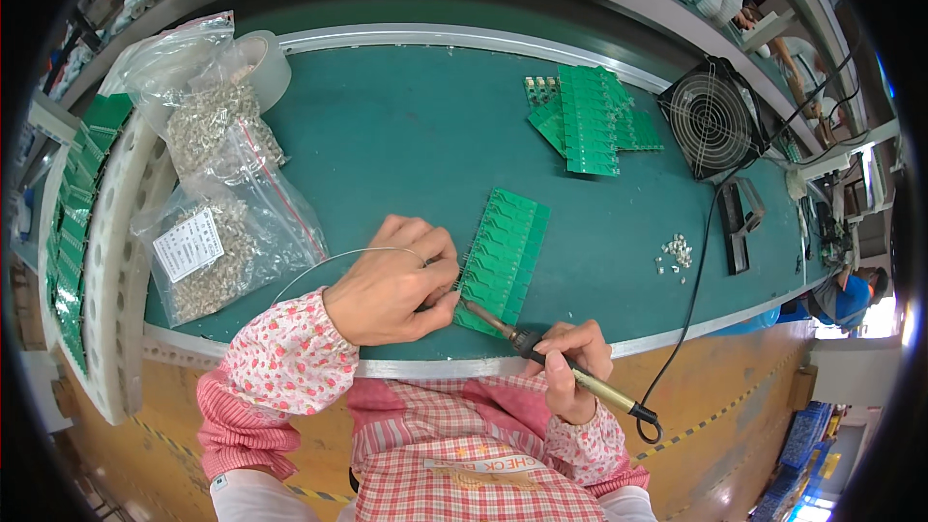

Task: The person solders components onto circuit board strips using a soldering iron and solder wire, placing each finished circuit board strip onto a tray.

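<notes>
A green circuit board panel (pixel 505 256) lies in front of me on the green work mat, near the table's front edge. My right hand (pixel 572 367) grips a soldering iron (pixel 601 390), its tip pointing left and touching or just above the panel's lower left edge. At that same edge my left hand (pixel 401 280) is closed in a pinch, fingers curled. A thin solder wire (pixel 324 259) arcs over the back of this hand. Its working end is hidden by the fingers, as is anything else between them.
Clear bags (pixel 227 251) of small metal parts lie at left, beside a tape roll (pixel 266 72) and a white rack (pixel 126 261) of boards. Stacked green panels (pixel 588 121) lie at the back right, near a black fan (pixel 710 121). Small white parts (pixel 679 251) and a black holder (pixel 737 232) sit right.
</notes>
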`<action>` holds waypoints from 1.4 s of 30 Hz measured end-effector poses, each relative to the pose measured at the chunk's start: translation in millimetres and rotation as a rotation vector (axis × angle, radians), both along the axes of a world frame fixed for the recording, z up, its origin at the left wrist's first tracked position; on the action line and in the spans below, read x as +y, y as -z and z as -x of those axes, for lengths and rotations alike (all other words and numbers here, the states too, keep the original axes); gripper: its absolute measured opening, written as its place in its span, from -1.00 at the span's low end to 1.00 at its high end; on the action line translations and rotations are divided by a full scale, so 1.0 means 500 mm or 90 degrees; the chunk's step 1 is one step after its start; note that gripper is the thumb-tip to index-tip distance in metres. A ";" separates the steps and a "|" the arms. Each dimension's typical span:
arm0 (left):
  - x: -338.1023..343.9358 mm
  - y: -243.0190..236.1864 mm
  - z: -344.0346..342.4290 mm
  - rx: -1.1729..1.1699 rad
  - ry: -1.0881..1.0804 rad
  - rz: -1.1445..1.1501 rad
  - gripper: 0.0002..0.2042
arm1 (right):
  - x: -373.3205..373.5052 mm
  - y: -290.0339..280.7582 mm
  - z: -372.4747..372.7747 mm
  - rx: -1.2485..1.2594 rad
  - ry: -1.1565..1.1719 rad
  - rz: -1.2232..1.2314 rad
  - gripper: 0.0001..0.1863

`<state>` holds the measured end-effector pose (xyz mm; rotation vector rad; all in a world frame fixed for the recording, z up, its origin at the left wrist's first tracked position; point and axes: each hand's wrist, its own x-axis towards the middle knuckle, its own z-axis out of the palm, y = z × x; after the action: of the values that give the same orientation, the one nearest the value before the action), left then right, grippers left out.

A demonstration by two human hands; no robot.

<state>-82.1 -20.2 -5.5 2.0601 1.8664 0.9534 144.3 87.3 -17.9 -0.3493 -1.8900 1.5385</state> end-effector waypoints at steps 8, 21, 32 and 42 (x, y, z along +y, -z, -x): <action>-0.025 -0.006 -0.003 -0.014 -0.110 0.014 -0.92 | -0.002 0.002 -0.008 0.008 0.069 0.068 -0.86; -0.054 -0.006 -0.037 -0.056 -0.093 0.021 -0.93 | -0.011 0.002 -0.018 0.011 -0.003 0.116 -0.84; -0.051 -0.004 -0.041 -0.044 -0.074 0.015 -0.90 | -0.010 0.003 -0.009 0.016 -0.004 0.079 -0.83; -0.052 0.000 -0.041 -0.027 -0.075 0.018 -0.92 | -0.008 0.002 -0.011 -0.005 -0.018 0.057 -0.85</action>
<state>-61.6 -46.1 -5.6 1.9164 1.9863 0.9853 149.9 83.5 -18.7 -0.3703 -1.8433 1.6465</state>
